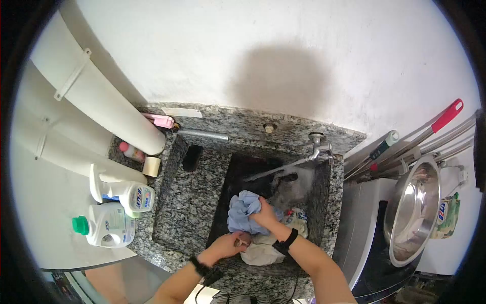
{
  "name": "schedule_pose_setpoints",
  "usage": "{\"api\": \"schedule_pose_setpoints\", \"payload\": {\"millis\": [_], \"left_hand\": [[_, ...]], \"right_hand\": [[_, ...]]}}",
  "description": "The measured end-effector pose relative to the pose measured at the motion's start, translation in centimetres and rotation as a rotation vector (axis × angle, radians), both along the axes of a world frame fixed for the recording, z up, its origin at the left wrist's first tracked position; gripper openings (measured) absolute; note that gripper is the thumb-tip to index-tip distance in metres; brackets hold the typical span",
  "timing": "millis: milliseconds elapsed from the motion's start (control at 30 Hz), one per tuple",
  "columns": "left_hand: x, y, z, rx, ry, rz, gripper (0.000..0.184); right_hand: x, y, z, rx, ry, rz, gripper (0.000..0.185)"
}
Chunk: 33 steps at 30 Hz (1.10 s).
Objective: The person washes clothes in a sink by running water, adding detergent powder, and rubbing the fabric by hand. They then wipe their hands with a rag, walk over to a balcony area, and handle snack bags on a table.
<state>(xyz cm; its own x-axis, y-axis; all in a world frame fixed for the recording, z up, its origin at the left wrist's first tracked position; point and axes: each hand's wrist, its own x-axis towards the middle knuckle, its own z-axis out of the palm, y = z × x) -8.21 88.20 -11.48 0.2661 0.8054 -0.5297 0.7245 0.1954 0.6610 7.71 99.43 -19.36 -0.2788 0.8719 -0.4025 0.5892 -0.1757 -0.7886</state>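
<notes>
In the basin of a speckled granite sink (192, 218), my right hand (266, 214) is closed on a light blue cloth (243, 205), bunched up. Just below and left of it, my left hand (228, 247) has its fingers bent together around a small brownish-pink bit of fabric (245, 237). Pale cream cloth (263, 252) lies under and beside both hands. A patterned piece of cloth (295, 215) is to the right of my right hand. Water (278, 169) streams from the metal tap (320, 147) into the basin behind the blue cloth.
Left of the basin stand a white spray bottle (139, 197) and a green-capped detergent bottle (114, 228). A black brush (192, 158) lies on the ribbed granite. At the right are a steel bowl (397, 223) and several long handles, one red (446, 115).
</notes>
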Motion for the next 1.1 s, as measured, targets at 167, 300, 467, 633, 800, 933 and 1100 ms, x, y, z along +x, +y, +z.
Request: {"api": "schedule_pose_setpoints", "payload": {"millis": [167, 300, 467, 633, 800, 933, 1100], "left_hand": [[-2.4, -4.3, 8.2, 0.257, -0.062, 0.299, 0.043], [-3.4, -8.6, 6.3, 0.362, 0.172, 0.438, 0.037], [-3.1, -9.5, 5.9, 0.270, -0.029, 0.588, 0.031], [-2.7, -8.6, 7.6, 0.227, -0.094, 0.560, 0.032], [-2.4, -7.5, 7.7, 0.135, -0.152, 0.575, 0.031], [-2.2, -8.3, 8.1, 0.154, -0.131, 0.519, 0.031], [-2.6, -8.9, 8.4, 0.231, -0.158, 0.505, 0.031]], "right_hand": [[-3.4, 3.5, 0.8, 0.218, 0.173, 0.087, 0.075], [-8.1, 3.7, -1.4, 0.331, -0.554, 0.630, 0.069], [-7.6, 0.5, -6.3, 0.341, -0.513, 0.788, 0.066], [-3.2, -5.7, 0.6, -0.066, -0.472, 1.061, 0.081], [-6.6, -5.3, -7.6, 0.113, -0.641, 1.196, 0.065], [-5.9, -3.9, -8.7, 0.086, -0.581, 0.892, 0.047], [-0.9, -1.8, -6.4, 0.025, -0.119, 0.281, 0.050]]}}
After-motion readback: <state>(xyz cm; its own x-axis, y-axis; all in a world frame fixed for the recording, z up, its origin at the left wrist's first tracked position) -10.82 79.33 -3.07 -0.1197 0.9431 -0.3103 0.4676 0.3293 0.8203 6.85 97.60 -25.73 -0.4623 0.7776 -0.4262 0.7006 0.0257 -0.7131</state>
